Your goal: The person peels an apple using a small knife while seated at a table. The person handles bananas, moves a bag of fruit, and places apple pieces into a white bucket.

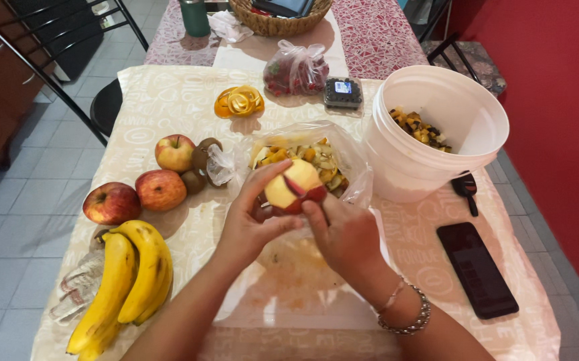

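Closest in, the left hand wraps its fingers around a half-peeled apple, thumb hooked under it, fully closed on the fruit. The right hand sits at the apple's 5 o'clock, fingers curled tight at the red skin; it looks like a blade is in there, but it's hidden, so can't tell. The apple hangs mid-air above a cutting board, dead centre of the table.

Risk-wise: the left thumb sits right by the edge being peeled, so a slip on wet flesh could probably nick it. The apple could also drop into the scraps bag just behind it at 12.

At 9 o'clock are bananas, then three red apples and kiwis. At 3 o'clock a black phone lies flat, near enough to catch juice. At 2 o'clock is a white bucket with chopped fruit.

Farther out at 12: a curl of orange peel, a knotted clear bag of red fruit, and a small clear tub of dark berries with a blue-and-white label. Past those are a wicker basket and a green bottle.
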